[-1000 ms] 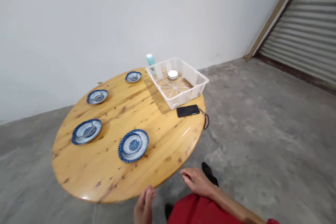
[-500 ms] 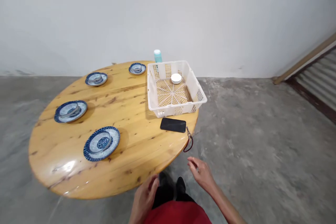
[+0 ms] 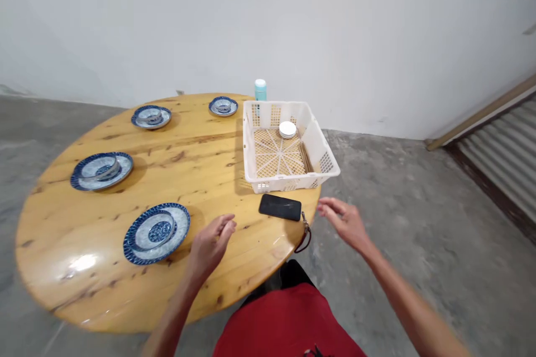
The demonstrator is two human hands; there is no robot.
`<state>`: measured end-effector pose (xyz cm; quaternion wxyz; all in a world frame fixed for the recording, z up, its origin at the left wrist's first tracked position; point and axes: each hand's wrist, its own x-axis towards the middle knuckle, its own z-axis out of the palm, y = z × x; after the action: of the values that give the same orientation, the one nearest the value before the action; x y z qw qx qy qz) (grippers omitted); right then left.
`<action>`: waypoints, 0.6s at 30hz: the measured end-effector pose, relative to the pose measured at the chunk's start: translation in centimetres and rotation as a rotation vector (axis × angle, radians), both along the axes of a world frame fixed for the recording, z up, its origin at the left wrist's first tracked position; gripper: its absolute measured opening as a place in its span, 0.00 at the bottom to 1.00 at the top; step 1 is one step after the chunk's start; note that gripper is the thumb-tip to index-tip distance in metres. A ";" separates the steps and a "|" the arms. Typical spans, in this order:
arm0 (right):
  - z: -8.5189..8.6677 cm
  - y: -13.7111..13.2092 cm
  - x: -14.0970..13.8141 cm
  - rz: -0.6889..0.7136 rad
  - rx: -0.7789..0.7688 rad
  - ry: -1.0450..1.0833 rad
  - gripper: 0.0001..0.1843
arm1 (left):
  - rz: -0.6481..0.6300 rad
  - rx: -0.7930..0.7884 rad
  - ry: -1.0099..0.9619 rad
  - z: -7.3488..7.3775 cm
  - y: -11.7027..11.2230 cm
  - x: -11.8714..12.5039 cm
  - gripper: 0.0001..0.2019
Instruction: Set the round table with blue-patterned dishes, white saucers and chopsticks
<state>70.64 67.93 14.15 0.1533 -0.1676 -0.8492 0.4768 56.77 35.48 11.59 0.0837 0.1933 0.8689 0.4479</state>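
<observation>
My left hand (image 3: 213, 242) is over the table, between the nearest blue-and-white plate (image 3: 180, 223) and a black phone (image 3: 280, 207). Nothing is in it; its fingers are loosely bent with the thumb apart. My right hand (image 3: 345, 226) hovers just past the table's right edge, near the front right corner of a white plastic basket (image 3: 293, 183). It too is empty, fingers partly extended. Inside the basket lie a small stack of white dishes (image 3: 287, 129) and a bundle of thin brown sticks (image 3: 306, 157), resembling chopsticks, along the right wall.
Three other plates (image 3: 125, 162) (image 3: 167, 117) (image 3: 234, 107) with bowls stand around the left side of the round wooden table (image 3: 188, 162). A light-blue bottle (image 3: 260, 91) is behind the basket. The phone's strap (image 3: 307, 240) hangs over the edge.
Both hands have risen and moved forward, the left one now over the table and the right one beside its edge. My view has shifted slightly, and I stand closer to the table.
</observation>
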 end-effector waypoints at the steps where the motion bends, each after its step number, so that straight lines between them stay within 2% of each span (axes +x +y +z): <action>1: 1.1 1.1 -1.6 -0.012 -0.027 0.025 0.17 | 0.001 0.016 0.009 0.7 0.0 -1.1 0.21; 3: 2.7 3.3 -5.2 -0.034 -0.086 0.065 0.18 | 0.027 0.030 0.033 1.7 0.2 -3.1 0.21; 5: 3.3 5.4 -9.5 -0.050 -0.139 0.056 0.17 | 0.061 0.039 0.038 2.3 0.8 -4.7 0.22; 8: 2.5 8.4 -16.7 -0.116 -0.269 -0.026 0.12 | 0.100 0.069 0.006 2.4 2.6 -6.3 0.23; 10: 1.0 10.3 -21.7 -0.202 -0.371 -0.107 0.08 | 0.119 0.089 -0.027 2.1 4.2 -7.1 0.23; 13: -2.2 12.9 -28.7 -0.306 -0.409 -0.209 0.04 | 0.134 0.082 -0.078 1.6 6.9 -7.9 0.23; 18: -7.8 16.4 -37.6 -0.403 -0.349 -0.284 0.12 | 0.205 0.037 -0.119 0.9 10.5 -8.3 0.22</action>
<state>33.00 84.36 6.33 0.0935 -0.4216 -0.7171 0.5471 48.43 45.95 12.45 0.0853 0.0783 0.8693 0.4806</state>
